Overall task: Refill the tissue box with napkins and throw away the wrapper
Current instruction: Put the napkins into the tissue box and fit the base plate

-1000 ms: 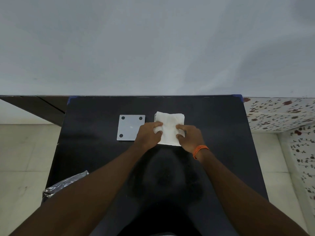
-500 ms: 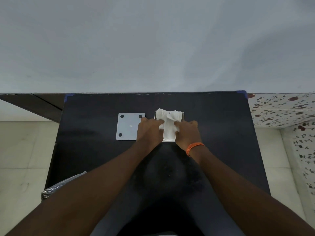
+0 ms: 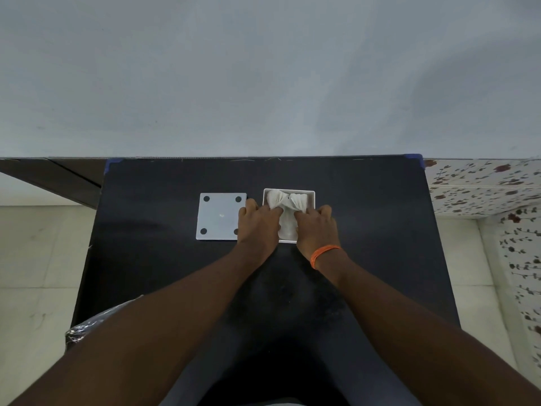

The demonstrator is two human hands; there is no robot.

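Observation:
A white square tissue box [image 3: 311, 193] stands open on the black table [image 3: 366, 230], right of centre. A stack of white napkins [image 3: 285, 202] sits bent inside it, its two far ends fanning upward. My left hand [image 3: 257, 222] presses on the stack's left side and my right hand [image 3: 317, 227], with an orange band at the wrist, presses on its right side. Both hands have their fingers curled onto the napkins. The crinkled clear wrapper [image 3: 87, 326] lies at the table's near left edge, partly behind my left forearm.
The box's flat white lid [image 3: 219, 216], with dark dots at its corners, lies just left of the box, touching my left hand. A pale wall rises behind the table. Tiled floor shows on both sides, and a flower-patterned surface is at the right.
The flat napkin stack has been pushed down into the box, folding in the middle so its ends stick up. Both hands moved forward and down with it.

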